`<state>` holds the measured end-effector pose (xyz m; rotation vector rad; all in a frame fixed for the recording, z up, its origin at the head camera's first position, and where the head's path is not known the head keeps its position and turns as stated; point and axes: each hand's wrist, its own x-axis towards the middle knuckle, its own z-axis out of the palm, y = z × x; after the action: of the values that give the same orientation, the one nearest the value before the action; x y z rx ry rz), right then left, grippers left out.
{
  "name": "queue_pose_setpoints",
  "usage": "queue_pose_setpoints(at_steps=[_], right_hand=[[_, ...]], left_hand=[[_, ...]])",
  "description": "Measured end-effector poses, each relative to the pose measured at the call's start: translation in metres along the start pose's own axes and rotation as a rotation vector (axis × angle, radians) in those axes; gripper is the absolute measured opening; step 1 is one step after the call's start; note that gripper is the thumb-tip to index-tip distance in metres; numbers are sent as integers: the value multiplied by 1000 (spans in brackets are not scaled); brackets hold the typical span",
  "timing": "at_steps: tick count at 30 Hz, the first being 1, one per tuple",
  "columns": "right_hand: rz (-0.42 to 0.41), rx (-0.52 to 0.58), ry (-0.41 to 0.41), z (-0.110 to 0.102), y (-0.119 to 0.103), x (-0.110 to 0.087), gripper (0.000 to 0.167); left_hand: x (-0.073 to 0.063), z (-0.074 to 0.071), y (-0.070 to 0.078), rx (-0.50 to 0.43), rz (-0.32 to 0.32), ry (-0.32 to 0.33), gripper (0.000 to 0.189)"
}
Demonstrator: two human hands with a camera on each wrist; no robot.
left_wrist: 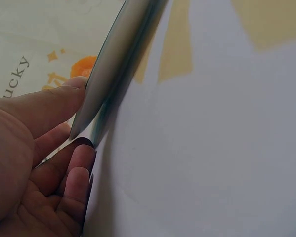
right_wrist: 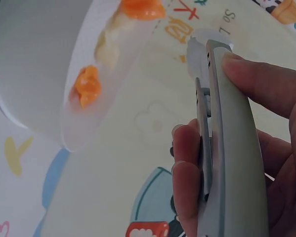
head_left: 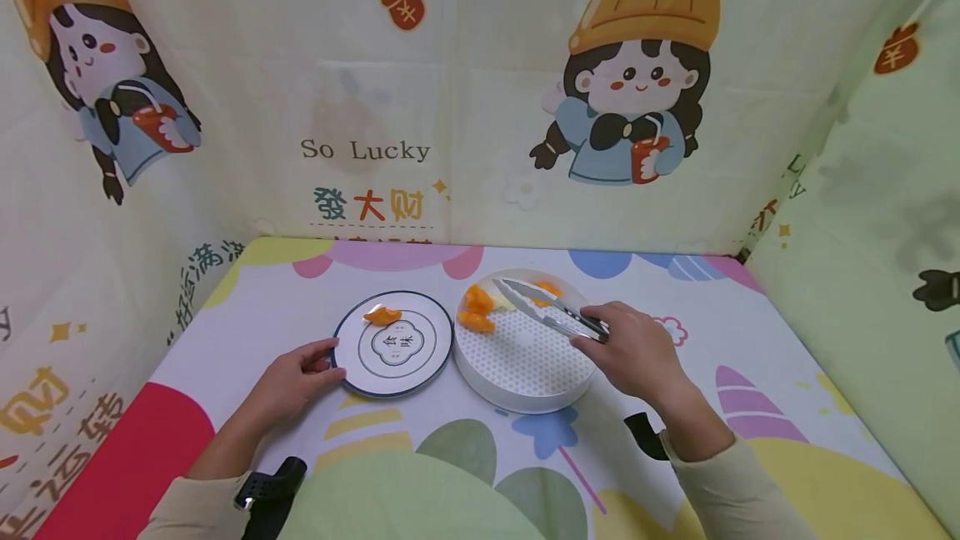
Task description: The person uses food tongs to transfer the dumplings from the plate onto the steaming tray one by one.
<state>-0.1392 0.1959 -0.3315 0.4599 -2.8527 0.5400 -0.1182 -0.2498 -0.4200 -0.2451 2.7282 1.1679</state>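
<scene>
My left hand (head_left: pixel 300 373) pinches the left rim of a white plate (head_left: pixel 420 369) with a dark blue edge, thumb on top and fingers under it. On this plate lies one small orange piece (head_left: pixel 382 316). Just right of it stands a round white tray (head_left: pixel 525 365) with a dotted bottom. Several orange pieces (head_left: pixel 477 299) and a pale piece (right_wrist: pixel 108 47) sit toward its back. My right hand (head_left: pixel 637 348) grips metal tongs (head_left: pixel 551 311), whose tips reach over the back of the tray near the pale piece. Whether the tips touch anything, I cannot tell.
A patterned cloth (head_left: pixel 480 490) covers the table. Printed curtains (head_left: pixel 480 107) hang at the back and both sides, close behind the table's far edge.
</scene>
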Motion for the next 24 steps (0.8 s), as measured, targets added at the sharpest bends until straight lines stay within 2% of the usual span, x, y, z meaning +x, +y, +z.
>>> queue_pose_setpoints(at_steps=[8, 24], right_hand=[[76, 2, -93, 10, 2, 3, 46], [82, -96, -199, 31, -4, 24, 56]], left_hand=[[3, 2, -2, 3, -5, 12, 72], [4, 3, -5, 4, -2, 14, 72]])
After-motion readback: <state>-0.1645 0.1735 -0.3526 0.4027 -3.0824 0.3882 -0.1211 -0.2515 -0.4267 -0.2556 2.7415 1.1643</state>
